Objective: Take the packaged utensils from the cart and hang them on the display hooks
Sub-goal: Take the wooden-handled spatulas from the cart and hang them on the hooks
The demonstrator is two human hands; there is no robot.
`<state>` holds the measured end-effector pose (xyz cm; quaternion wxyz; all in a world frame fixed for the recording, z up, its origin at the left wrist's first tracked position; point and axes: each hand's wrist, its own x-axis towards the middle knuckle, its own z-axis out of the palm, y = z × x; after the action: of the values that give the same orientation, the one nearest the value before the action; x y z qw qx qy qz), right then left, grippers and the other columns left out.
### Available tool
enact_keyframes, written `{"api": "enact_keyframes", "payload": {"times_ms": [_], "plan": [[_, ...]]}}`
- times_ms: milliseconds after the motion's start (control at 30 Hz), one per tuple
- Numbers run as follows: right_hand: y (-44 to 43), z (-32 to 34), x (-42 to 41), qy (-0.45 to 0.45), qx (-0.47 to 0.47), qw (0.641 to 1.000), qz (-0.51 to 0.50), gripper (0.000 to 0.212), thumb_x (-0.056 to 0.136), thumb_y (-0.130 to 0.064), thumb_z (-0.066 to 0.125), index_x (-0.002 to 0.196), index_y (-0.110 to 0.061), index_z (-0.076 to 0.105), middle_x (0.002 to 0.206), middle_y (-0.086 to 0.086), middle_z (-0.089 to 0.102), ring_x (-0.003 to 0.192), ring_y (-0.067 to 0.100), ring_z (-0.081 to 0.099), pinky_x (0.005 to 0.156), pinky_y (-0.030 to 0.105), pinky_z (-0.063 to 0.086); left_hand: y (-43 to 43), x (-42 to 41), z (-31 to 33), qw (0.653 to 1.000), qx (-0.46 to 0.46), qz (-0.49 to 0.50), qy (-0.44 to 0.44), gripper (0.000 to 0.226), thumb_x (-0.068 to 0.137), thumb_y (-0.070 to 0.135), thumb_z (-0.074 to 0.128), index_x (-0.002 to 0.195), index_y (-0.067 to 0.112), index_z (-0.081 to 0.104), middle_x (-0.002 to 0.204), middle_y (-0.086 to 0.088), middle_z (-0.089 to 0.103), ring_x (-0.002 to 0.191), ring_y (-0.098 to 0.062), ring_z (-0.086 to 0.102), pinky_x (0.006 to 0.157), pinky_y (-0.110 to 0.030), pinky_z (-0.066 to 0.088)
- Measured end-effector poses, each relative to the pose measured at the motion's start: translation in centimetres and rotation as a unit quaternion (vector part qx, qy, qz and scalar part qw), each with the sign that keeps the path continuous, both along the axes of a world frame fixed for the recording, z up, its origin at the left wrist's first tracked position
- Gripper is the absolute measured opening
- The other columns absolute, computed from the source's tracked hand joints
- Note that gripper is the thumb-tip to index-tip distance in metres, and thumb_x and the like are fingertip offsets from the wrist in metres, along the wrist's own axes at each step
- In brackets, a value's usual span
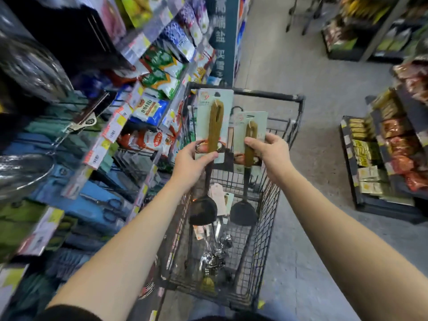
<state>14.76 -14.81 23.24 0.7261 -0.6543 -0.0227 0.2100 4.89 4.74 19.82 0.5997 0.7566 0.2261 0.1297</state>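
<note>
— Two packaged utensils are held up, then?
— Yes, one in each of the hands, at the centre of the frame over the wire cart (298,100). The left hand (194,158) pinches the bottom of the taller utensil's card (214,117), with the thumb across the front. The right hand (269,149) pinches the spatula's card (251,126), thumb on the wooden handle and fingers behind.
— What do they look like?
— Each has a pale green backing card with a hang slot at the top and a food picture at the bottom. An olive-brown wooden handle is tied to it. Below the cards, dark shafts hang down to black heads. The left head (203,210) is rounded but blurred. The right head (243,214) is a flat, flared spatula blade.
— How do they sit against each other?
— Both are upright and just beside each other, the left card higher. I cannot tell whether the card edges touch.
— Anything left in the cart?
— Shiny metal utensils (215,256) and paper tags lie on its floor, low in the centre. Shelves of packets (159,66) and blue carded scissors (102,205) fill the left of the frame.
</note>
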Motion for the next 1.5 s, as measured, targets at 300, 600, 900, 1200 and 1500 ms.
{"api": "enact_keyframes", "payload": {"times_ms": [300, 600, 900, 1200, 1500], "plan": [[-0.8, 7.5, -2.7, -0.064, 0.054, 0.987, 0.14, 0.017, 0.087, -0.007, 0.08, 0.101, -0.009, 0.071, 0.099, 0.02, 0.078, 0.082, 0.041, 0.078, 0.064, 0.049, 0.065, -4.9, -8.0, 9.4, 0.987, 0.003, 0.14, -0.076, 0.016, 0.095, 0.007, 0.071, 0.103, 0.017, 0.061, 0.057, 0.03, 0.06, 0.06, 0.01, 0.063, 0.055, -0.006, 0.048], [0.9, 13.8, -11.8, -0.1, 0.128, 0.942, 0.292, 0.014, 0.088, -0.011, 0.08, 0.101, -0.009, 0.075, 0.082, 0.008, 0.079, 0.062, 0.026, 0.075, 0.052, 0.036, 0.062, -8.8, -21.3, 15.7, 0.95, 0.015, 0.291, -0.114, 0.029, 0.089, 0.017, 0.08, 0.108, 0.033, 0.066, 0.075, 0.028, 0.071, 0.083, -0.003, 0.074, 0.07, -0.034, 0.064], [3.4, 19.7, -27.0, -0.065, 0.192, 0.868, 0.454, 0.026, 0.086, -0.017, 0.083, 0.108, -0.004, 0.076, 0.104, 0.022, 0.077, 0.085, 0.052, 0.073, 0.069, 0.067, 0.06, -13.5, -38.7, 21.1, 0.892, 0.058, 0.433, -0.118, 0.021, 0.086, 0.019, 0.083, 0.1, 0.02, 0.068, 0.077, 0.016, 0.069, 0.078, -0.008, 0.074, 0.075, -0.04, 0.062], [-0.5, 24.8, -45.5, -0.067, 0.237, 0.787, 0.565, 0.028, 0.084, -0.019, 0.085, 0.103, -0.001, 0.074, 0.089, 0.017, 0.073, 0.066, 0.045, 0.07, 0.064, 0.06, 0.061, -23.2, -58.9, 25.2, 0.821, 0.11, 0.543, -0.138, 0.017, 0.089, 0.02, 0.079, 0.095, 0.014, 0.065, 0.08, 0.009, 0.055, 0.08, -0.01, 0.063, 0.063, -0.023, 0.053], [-7.9, 28.7, -64.4, -0.053, 0.259, 0.709, 0.654, 0.029, 0.085, -0.019, 0.084, 0.106, -0.003, 0.072, 0.101, 0.026, 0.076, 0.073, 0.054, 0.073, 0.066, 0.061, 0.061, -36.8, -76.1, 29.1, 0.744, 0.156, 0.631, -0.156, 0.039, 0.09, 0.018, 0.078, 0.125, 0.014, 0.062, 0.077, 0.021, 0.063, 0.07, 0.002, 0.067, 0.063, -0.019, 0.052]]}}
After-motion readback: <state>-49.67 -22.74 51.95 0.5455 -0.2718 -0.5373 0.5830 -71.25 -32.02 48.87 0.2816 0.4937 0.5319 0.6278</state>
